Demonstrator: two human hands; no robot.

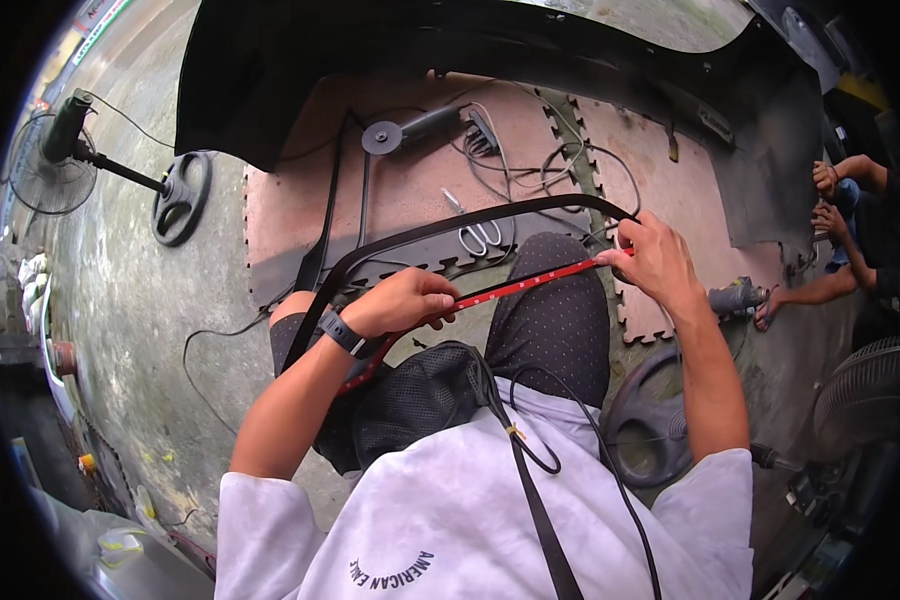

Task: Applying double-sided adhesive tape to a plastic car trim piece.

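Observation:
My left hand point(403, 301), with a dark watch at its wrist, pinches a black trim strip with red backing point(529, 283). My right hand point(651, 251) grips the same strip farther right, so a short span runs taut between the hands over my knee. A black length of strip point(457, 219) arches beyond both hands and curves back beside my left forearm. Past that arch, scissors with pale handles point(480, 238) lie on the mat edge. An angle grinder point(420, 129) with a grey disc rests farther off on the pink foam mat point(292, 202).
A large black bumper-like panel point(510, 45) spans the far side. Cables point(547, 169) tangle across the mat. A pedestal fan point(52, 161) stands left; another fan point(866, 390) is at right. A power tool point(736, 297) lies near a co-worker's foot point(766, 311). The co-worker's hands point(826, 199) are at far right.

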